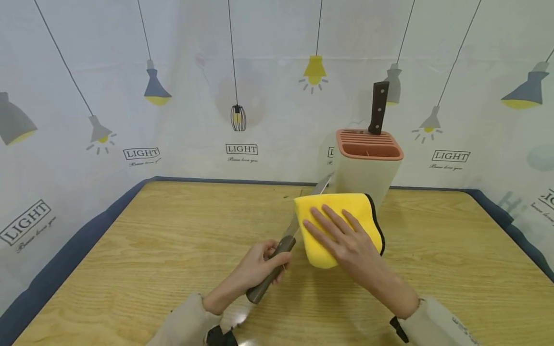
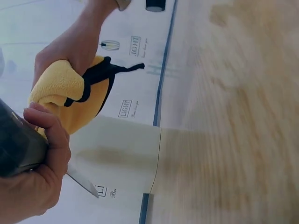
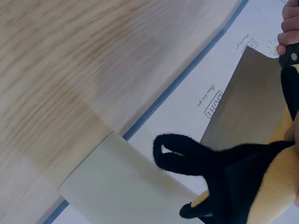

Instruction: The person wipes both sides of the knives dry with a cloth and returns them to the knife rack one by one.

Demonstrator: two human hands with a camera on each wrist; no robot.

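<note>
My left hand (image 1: 258, 265) grips the dark handle of a kitchen knife (image 1: 273, 271), its blade angled up and away to the right. A broad part of the blade (image 3: 247, 100) shows in the right wrist view. My right hand (image 1: 348, 242) holds a folded yellow cloth (image 1: 313, 252) with black edging over the blade, fingers extended across its top. The cloth hides the middle of the blade; the tip shows beyond it. In the left wrist view, the cloth (image 2: 58, 81) bends around the right hand, and a black loop (image 3: 180, 154) hangs from it in the right wrist view.
Behind the cloth stands a white knife block (image 1: 368, 175) with a salmon-coloured slotted top. One dark-handled knife (image 1: 378, 108) stands in it. The wooden table (image 1: 182, 230) ends at a wall covering (image 1: 277, 96) printed with lamps.
</note>
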